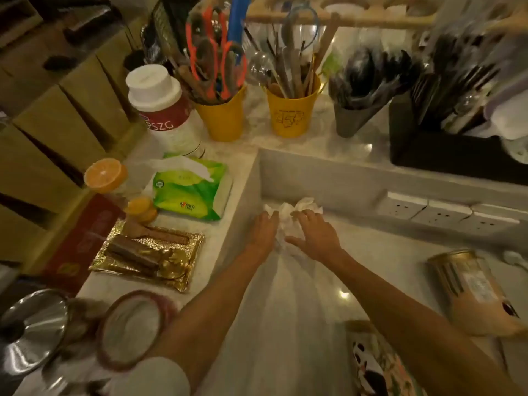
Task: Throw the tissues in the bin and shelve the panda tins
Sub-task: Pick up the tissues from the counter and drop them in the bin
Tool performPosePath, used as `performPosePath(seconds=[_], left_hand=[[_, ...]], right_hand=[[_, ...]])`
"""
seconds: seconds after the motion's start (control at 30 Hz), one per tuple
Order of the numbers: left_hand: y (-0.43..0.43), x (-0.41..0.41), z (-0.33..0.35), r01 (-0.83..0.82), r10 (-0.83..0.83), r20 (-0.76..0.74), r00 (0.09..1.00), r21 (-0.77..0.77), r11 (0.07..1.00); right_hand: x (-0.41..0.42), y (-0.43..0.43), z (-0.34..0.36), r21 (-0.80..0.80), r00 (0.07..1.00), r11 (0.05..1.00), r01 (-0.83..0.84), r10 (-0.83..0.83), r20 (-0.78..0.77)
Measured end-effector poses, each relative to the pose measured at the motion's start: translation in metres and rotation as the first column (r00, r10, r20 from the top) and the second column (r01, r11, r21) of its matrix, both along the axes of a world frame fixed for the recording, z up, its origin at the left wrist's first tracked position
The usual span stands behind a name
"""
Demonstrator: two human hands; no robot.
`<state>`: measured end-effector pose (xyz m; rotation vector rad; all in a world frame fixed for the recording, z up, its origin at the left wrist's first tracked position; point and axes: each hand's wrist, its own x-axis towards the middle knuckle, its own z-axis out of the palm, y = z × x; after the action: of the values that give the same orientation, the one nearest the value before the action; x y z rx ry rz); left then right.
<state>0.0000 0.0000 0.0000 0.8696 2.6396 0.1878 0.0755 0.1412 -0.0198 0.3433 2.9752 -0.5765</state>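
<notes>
Crumpled white tissues (290,217) lie in the far corner of the lower marble counter (371,270). My left hand (264,232) presses on their left side and my right hand (315,235) covers their right side, fingers curled around the wad. A panda tin (374,367) lies on its side at the bottom right, partly hidden by my right forearm. A second tin (471,290) with a label lies on its side further right.
A green tissue pack (191,190) sits on the raised ledge at left, beside a gold tray (148,255), orange halves (104,175) and a white-lidded jar (163,107). Yellow utensil cups (291,115) and a black cutlery rack (445,144) stand behind. Wall sockets (445,214) line the right.
</notes>
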Motion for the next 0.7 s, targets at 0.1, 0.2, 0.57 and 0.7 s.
performPosePath(seconds=[0.1,0.2,0.57,0.7], left_hand=[[0.006,-0.013,-0.005,0.027,-0.027,-0.003,1.000,-0.097,0.995],[0.005,-0.015,-0.018,0.083,-0.088,-0.032,0.996,-0.142,0.986],[-0.005,-0.017,-0.039,0.098,-0.103,-0.033,0.994,-0.128,0.987],[-0.008,-0.016,-0.047,0.089,-0.088,0.012,0.996,-0.108,0.990]], right_hand=[[-0.003,-0.006,-0.014,0.034,0.995,0.999,0.022,-0.025,0.092],[0.002,-0.008,-0.027,0.073,0.984,0.997,-0.017,0.003,0.179],[0.009,-0.020,-0.028,0.037,0.974,0.998,-0.046,0.037,0.222],[0.004,-0.029,-0.033,0.051,0.972,0.993,-0.108,0.095,0.214]])
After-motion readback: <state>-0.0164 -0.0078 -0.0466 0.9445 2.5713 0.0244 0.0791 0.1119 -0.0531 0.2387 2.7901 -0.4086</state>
